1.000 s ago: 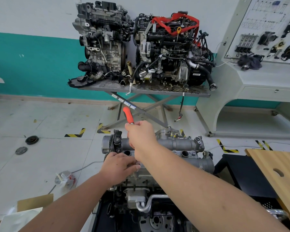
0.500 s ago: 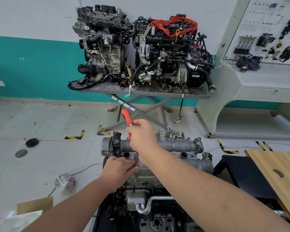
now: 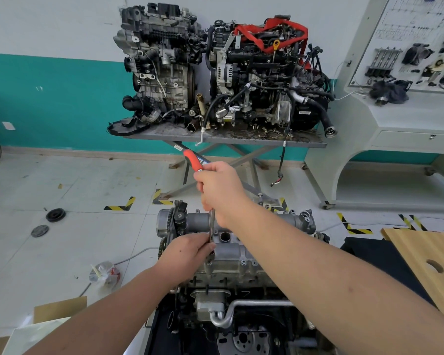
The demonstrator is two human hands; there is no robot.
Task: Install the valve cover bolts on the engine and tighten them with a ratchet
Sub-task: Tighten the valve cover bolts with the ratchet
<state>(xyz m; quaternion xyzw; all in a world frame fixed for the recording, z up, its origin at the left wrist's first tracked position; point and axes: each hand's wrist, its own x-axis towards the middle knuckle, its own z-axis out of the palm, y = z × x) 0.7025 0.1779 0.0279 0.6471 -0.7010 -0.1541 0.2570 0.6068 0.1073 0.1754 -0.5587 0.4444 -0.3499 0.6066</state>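
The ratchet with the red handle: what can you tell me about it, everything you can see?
The ratchet is a slim, shiny metal bar with a red grip at its upper end. It slants up and away from the engine, handle tipped to the left. The right hand grips it just below the red grip, hiding part of the bar. The left hand holds its lower end down on the grey valve cover. The head and the bolt under it are hidden.

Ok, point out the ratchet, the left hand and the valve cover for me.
ratchet [image 3: 193,160]: head view, on its red handle.
left hand [image 3: 187,252]: head view, on the back of the hand.
valve cover [image 3: 230,253]: head view, on its bare grey top.
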